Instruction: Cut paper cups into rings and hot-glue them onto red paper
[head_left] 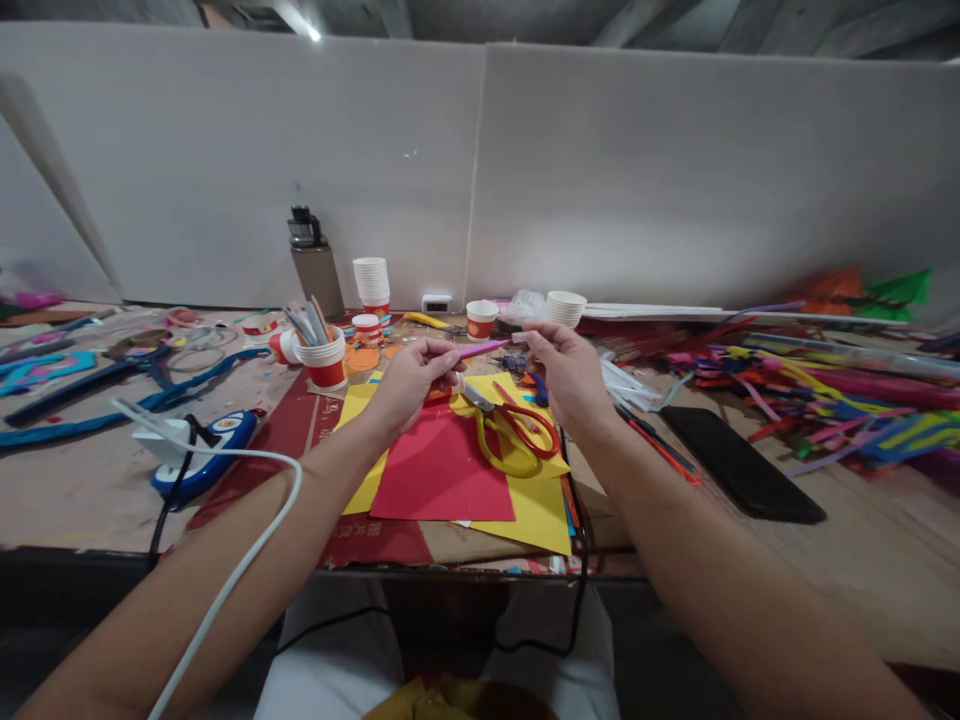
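A white cable [247,560] crosses the near left arm. Fingers of the left hand [411,385] and right hand [568,370] pinch a pink stick [484,348] by its ends, above the scissors [517,435] on the worktop [862,560].

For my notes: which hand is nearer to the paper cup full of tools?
Left. The left hand is just right of the cup; the right hand is farther right. Both hold the pink strip.
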